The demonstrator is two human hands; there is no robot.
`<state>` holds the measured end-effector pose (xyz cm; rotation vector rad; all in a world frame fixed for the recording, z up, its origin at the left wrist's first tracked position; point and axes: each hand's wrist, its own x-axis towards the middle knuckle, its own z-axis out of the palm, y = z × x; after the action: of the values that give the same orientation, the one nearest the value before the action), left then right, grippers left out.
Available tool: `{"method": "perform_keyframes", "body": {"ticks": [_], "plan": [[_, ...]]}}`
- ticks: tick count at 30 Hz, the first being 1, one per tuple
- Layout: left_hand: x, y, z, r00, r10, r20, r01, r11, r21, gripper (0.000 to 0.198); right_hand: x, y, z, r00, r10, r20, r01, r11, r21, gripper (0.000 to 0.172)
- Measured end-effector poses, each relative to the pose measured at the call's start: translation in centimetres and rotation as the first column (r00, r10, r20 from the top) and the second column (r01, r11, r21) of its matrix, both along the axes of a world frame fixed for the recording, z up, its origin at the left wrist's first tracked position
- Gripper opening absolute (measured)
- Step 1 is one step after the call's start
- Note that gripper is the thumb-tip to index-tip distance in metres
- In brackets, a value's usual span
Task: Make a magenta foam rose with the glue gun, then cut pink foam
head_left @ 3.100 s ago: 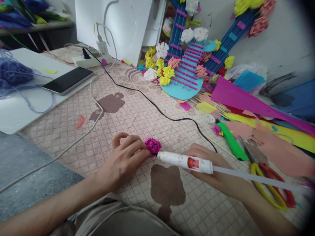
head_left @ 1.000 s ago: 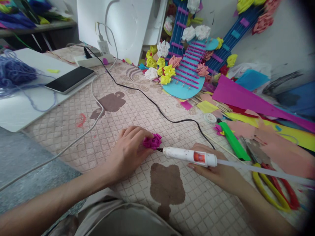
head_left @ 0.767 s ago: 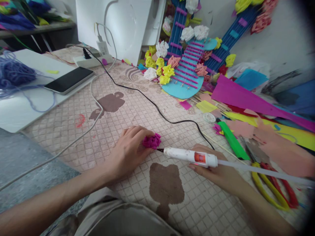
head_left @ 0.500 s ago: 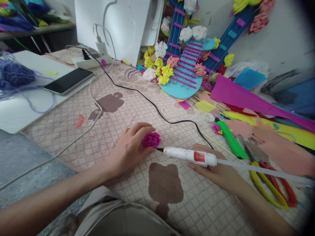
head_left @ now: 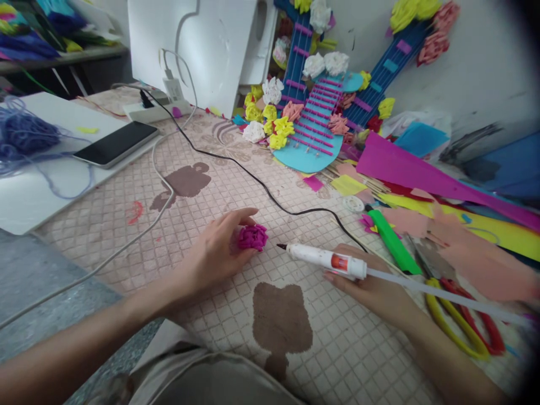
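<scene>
My left hand [head_left: 217,250] pinches a small magenta paper flower [head_left: 252,237] against the pink quilted mat [head_left: 202,185]. My right hand [head_left: 371,284] grips a white glue gun [head_left: 327,260] with a red label and a long glue stick [head_left: 439,292] trailing out behind it. The gun's dark tip points left and sits a short way right of the flower, not touching it. A black cord [head_left: 261,183] runs from the gun across the mat to a power strip [head_left: 154,109].
A phone [head_left: 115,144] lies on a white board [head_left: 37,185] at left beside purple yarn [head_left: 25,132]. Blue paper guitars with paper flowers [head_left: 307,129] lean at the back. Coloured foam sheets [head_left: 422,174], a green cutter [head_left: 394,242] and yellow-and-red scissors [head_left: 459,323] crowd the right.
The glue gun tip has drawn back to the right, away from the flower. My left hand has turned the flower and shifted it slightly up the mat.
</scene>
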<state>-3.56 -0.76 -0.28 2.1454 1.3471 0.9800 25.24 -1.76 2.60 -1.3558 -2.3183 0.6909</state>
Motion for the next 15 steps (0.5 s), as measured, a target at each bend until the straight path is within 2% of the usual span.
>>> {"method": "perform_keyframes", "body": {"ticks": [4, 12, 15], "plan": [[-0.9, 0.3, 0.6, 0.997, -0.007, 0.075, 0.008, 1.0, -0.016, 0.058, -0.2, 0.4, -0.6, 0.997, -0.079, -0.001, 0.079, 0.996, 0.034, 0.014], [-2.1, 1.4, 1.7, 0.989, 0.095, 0.112, -0.102, 0.993, 0.057, 0.054, -2.6, 1.4, -0.1, 0.992, -0.117, -0.049, 0.121, 0.99, 0.072, 0.017], [-2.3, 1.6, 1.9, 0.987, 0.113, 0.113, -0.124, 0.988, 0.093, 0.054, -3.7, 2.3, -0.6, 0.985, -0.16, -0.066, 0.166, 0.981, 0.097, 0.02]]}}
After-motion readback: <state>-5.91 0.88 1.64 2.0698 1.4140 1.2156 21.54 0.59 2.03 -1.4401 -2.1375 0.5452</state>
